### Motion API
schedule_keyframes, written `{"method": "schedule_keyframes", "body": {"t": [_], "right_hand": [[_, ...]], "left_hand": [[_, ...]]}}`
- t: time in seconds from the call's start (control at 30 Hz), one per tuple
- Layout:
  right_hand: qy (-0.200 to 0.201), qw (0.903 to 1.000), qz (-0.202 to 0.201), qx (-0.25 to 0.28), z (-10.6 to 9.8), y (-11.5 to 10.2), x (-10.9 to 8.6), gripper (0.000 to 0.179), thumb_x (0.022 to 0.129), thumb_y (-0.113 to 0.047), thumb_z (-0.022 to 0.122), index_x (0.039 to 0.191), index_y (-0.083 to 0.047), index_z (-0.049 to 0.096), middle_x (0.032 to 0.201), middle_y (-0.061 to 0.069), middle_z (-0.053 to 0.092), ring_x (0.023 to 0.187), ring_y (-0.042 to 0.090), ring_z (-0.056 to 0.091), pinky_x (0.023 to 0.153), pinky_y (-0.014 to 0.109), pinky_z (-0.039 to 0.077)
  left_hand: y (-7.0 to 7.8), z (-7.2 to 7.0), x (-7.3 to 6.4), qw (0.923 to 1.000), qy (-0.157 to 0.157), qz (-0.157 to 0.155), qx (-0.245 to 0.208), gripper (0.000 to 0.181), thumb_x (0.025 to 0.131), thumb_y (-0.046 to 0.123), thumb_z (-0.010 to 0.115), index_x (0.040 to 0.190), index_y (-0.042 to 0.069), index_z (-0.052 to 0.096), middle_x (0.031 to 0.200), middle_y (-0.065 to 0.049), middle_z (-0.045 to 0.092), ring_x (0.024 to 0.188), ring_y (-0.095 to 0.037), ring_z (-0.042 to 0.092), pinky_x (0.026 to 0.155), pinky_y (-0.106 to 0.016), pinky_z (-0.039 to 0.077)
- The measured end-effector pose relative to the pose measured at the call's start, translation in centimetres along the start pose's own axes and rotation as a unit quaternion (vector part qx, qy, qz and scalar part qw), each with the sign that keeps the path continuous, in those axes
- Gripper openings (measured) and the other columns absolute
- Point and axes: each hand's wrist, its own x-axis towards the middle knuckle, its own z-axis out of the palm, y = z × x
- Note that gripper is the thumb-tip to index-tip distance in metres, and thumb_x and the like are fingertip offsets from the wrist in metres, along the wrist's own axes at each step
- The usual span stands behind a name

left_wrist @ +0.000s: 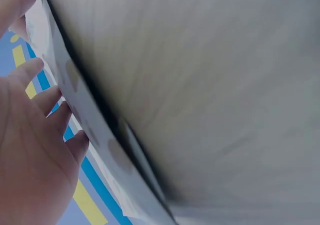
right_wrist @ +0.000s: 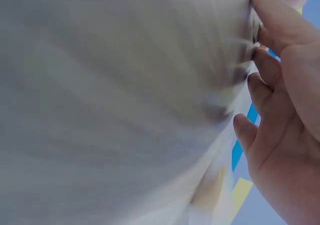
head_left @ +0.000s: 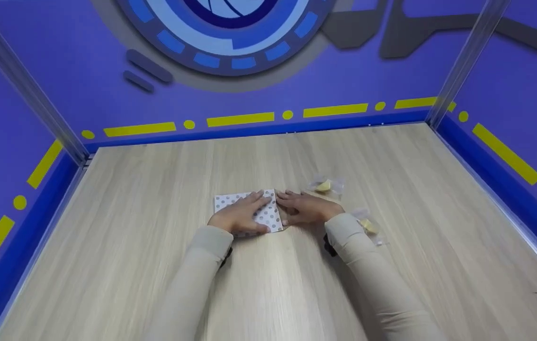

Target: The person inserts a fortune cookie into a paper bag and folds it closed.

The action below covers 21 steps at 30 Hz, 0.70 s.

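Observation:
A flat white piece of paper with grey-brown dots (head_left: 269,217) lies on the table in the head view, possibly folded. My left hand (head_left: 242,214) rests on top of it with fingers spread. Just past its right edge, my right hand (head_left: 311,208) touches down, fingers extended over a brownish strip (head_left: 285,217) that is mostly hidden. In the left wrist view the dotted paper (left_wrist: 95,122) appears edge-on, with a dark gap under its rim. The right wrist view shows the right fingertips at the table surface; what lies beneath them is blurred.
Two clear plastic packets with pale yellow pieces inside lie to the right: one packet (head_left: 326,185) beyond the right hand, the other packet (head_left: 368,226) beside the right wrist. The wooden table (head_left: 155,189) is bounded by blue-purple walls (head_left: 230,104) at back and sides.

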Motion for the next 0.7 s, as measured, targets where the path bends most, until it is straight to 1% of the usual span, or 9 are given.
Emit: {"method": "schedule_keyframes", "body": {"t": [0.1,0.27,0.47,0.7], "right_hand": [[0.009,0.9999,-0.008,-0.004,0.14,0.28,-0.11,0.074,0.094,-0.047,0.055,0.153,-0.017,0.023,0.161,0.002,0.014,0.149,0.028,0.012,0.118,0.051,0.012],[0.020,0.9994,-0.023,-0.014,0.21,0.53,-0.21,0.071,0.094,-0.046,0.055,0.152,-0.017,0.025,0.161,0.005,0.017,0.148,0.030,0.013,0.117,0.052,0.013],[0.027,0.9993,-0.026,-0.007,0.24,0.46,-0.21,0.069,0.094,-0.045,0.056,0.152,-0.021,0.028,0.161,0.004,0.017,0.148,0.030,0.014,0.117,0.053,0.014],[0.031,0.9989,-0.033,-0.008,0.26,0.41,-0.15,0.069,0.092,-0.044,0.058,0.151,-0.022,0.029,0.160,0.005,0.019,0.147,0.031,0.016,0.117,0.053,0.016]], "left_hand": [[-0.01,0.03,0.04,0.9999,-0.004,-0.009,-0.007,0.086,0.082,0.055,0.066,0.153,0.033,0.022,0.162,0.007,0.007,0.149,-0.024,0.007,0.117,-0.050,0.016],[0.09,0.07,0.07,0.9997,-0.007,-0.021,-0.009,0.084,0.083,0.055,0.065,0.153,0.034,0.023,0.162,0.009,0.006,0.150,-0.024,0.007,0.117,-0.051,0.017],[0.15,0.00,-0.05,0.9997,-0.009,-0.014,-0.019,0.083,0.083,0.054,0.065,0.152,0.035,0.023,0.162,0.008,0.005,0.149,-0.027,0.006,0.116,-0.053,0.017],[0.00,0.05,-0.10,0.9999,-0.009,-0.009,-0.011,0.081,0.084,0.055,0.065,0.151,0.039,0.022,0.163,0.005,0.005,0.149,-0.029,0.006,0.115,-0.055,0.018]]}}
